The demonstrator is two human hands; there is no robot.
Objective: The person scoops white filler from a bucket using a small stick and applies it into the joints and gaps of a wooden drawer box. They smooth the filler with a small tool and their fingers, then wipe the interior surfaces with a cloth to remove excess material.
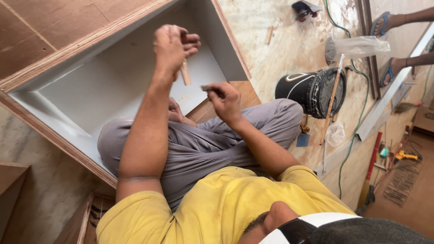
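I sit cross-legged in grey trousers and a yellow shirt. My left hand (174, 45) is raised in front of me, its fingers closed around a small pale wooden stick (185, 73) that hangs down from the fist. My right hand (226, 101) is lower and to the right, pinching a small dark flat piece (209, 88) whose tip points toward the stick. The two objects are a short gap apart. What the dark piece is I cannot tell.
A plywood cabinet box with a white inside (113, 81) lies open ahead of my knees. A black bucket (312, 90) with a stick in it, a plastic bag (357, 47), a green cable (357, 126) and loose tools (398, 156) lie to the right. Another person's sandalled feet (384, 25) stand at top right.
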